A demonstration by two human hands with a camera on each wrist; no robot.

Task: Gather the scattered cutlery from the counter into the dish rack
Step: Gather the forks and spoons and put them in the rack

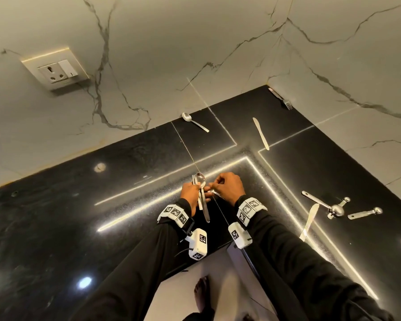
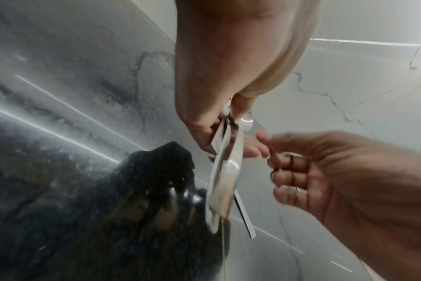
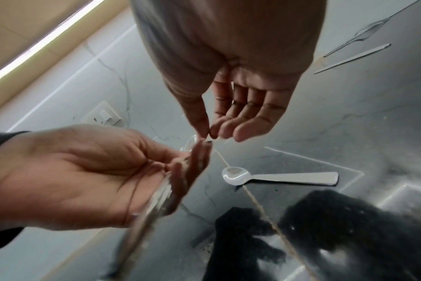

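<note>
My left hand (image 1: 191, 192) grips a bundle of cutlery (image 1: 203, 206), a spoon bowl up top and the handles hanging toward me. The left wrist view shows the bundle (image 2: 226, 171) fanned out under that hand (image 2: 216, 76). My right hand (image 1: 228, 186) is right beside it. Its thumb and forefinger tips (image 3: 208, 133) meet at the bundle's upper end (image 3: 156, 199), and its palm holds nothing I can see. On the black counter (image 1: 125, 181) lie a spoon (image 1: 195, 122), a knife (image 1: 261, 133) and a fork (image 1: 281, 99) at the back. No dish rack is in view.
To the right lie another knife (image 1: 309, 222), a ladle-like scoop (image 1: 322, 203) and a small scoop (image 1: 365, 213). A wall socket (image 1: 56, 71) sits on the marble wall. The counter forms an inside corner around me, with the floor and a bare foot (image 1: 202, 295) below.
</note>
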